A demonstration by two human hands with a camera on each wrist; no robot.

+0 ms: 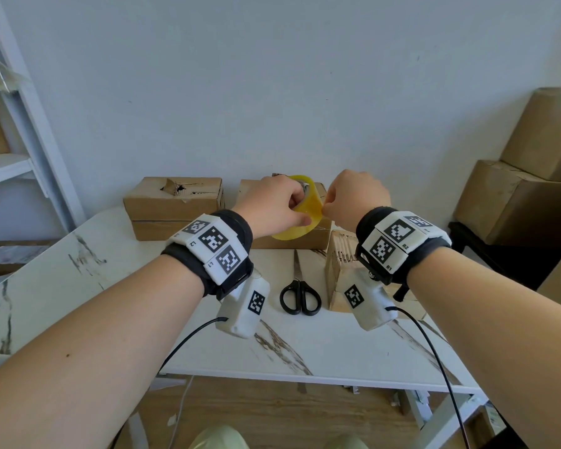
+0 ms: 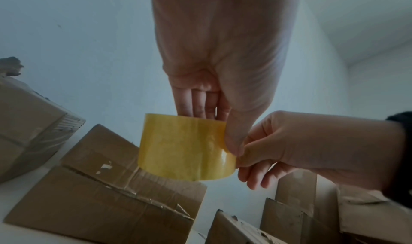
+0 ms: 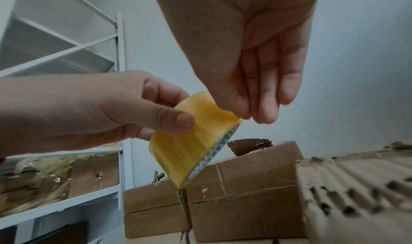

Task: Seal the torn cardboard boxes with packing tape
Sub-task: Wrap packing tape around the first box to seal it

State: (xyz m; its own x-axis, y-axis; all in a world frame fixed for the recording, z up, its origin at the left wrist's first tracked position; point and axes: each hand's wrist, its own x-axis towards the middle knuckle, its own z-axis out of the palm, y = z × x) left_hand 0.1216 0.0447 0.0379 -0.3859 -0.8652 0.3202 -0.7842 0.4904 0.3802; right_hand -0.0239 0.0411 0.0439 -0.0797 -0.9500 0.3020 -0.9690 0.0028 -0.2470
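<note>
My left hand [image 1: 272, 202] grips the tape roll [image 2: 185, 149] above the middle torn box [image 1: 318, 236], fingers through its core. Right hand [image 1: 353, 197] pinches the roll's edge, likely the loose end. Roll light, rigid; film thin, clingy, so I'd pull the end flat.

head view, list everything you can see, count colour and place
tape roll: one, yellow, held above the middle box
cardboard boxes: three, brown, on the table; torn ones back left and centre, a ragged one front right
scissors: one pair, black handles, on the table between the wrists
table: one, white marble pattern
stacked boxes: brown, far right by the wall
shelf unit: one, white, left
left hand: grips the roll
right hand: pinches at the roll's edge
</note>
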